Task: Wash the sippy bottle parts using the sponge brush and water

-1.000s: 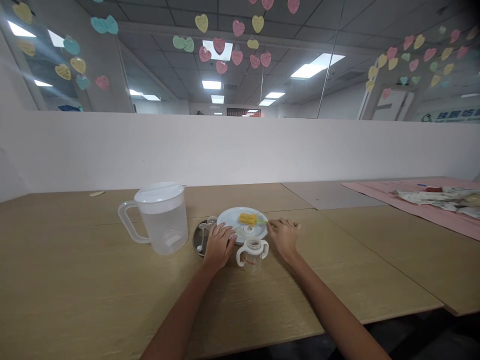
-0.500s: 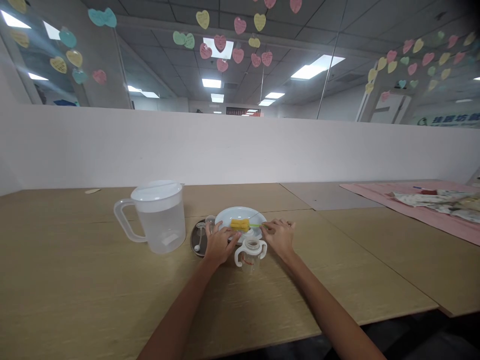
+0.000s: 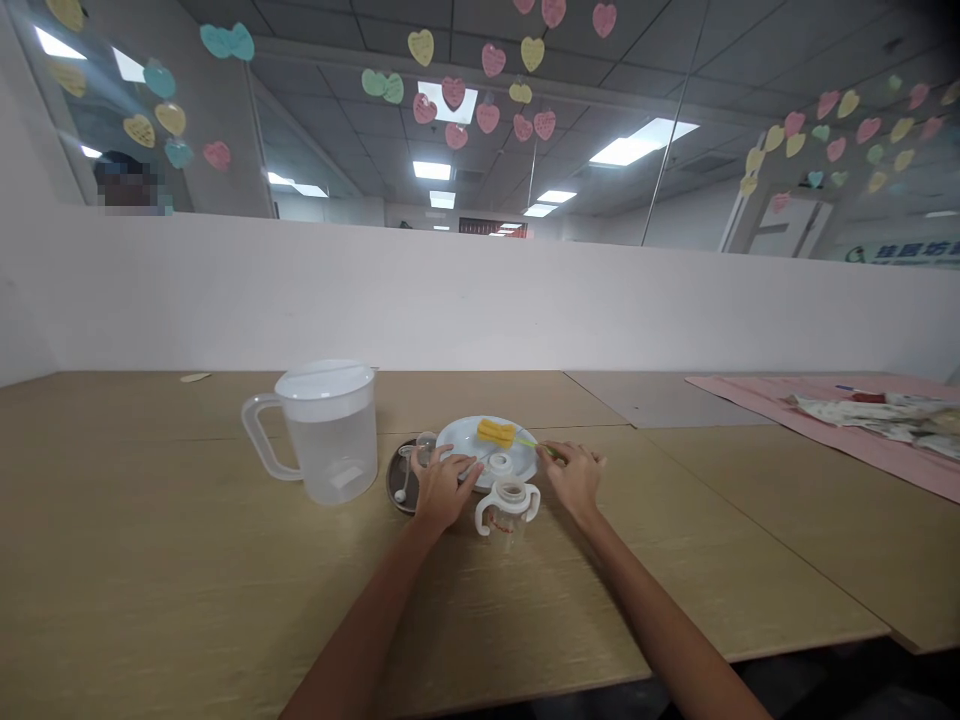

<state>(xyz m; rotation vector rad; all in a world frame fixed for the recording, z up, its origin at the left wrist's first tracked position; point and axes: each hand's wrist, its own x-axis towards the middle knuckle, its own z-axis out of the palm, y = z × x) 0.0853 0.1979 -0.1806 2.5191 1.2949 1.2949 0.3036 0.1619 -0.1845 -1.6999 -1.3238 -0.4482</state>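
Note:
My right hand (image 3: 576, 475) pinches the thin green handle of a yellow sponge brush (image 3: 496, 432). The brush's head is over the far part of a white plate (image 3: 457, 436). On the plate's near side lies a white ring-shaped cap (image 3: 499, 463). My left hand (image 3: 444, 487) rests at the plate's left edge, fingers apart, its thumb over the rim. Just in front of the plate stands a clear baby bottle (image 3: 508, 512) with white side handles and an uncovered top. Partly behind my left hand are a dark round dish (image 3: 397, 490), a straw piece with a white ball (image 3: 403, 480) and a clear dome cover (image 3: 426, 445).
A large translucent lidded pitcher (image 3: 334, 450) with liquid stands to the left. At the far right, a pink cloth (image 3: 750, 392) carries crumpled fabric (image 3: 862, 412). A low white wall (image 3: 480, 300) closes off the table's back, with glass above it.
My right hand has shifted the sponge brush up and away, uncovering more of the white ring cap. My left hand stays at the plate. A person's head now shows behind the glass at left.

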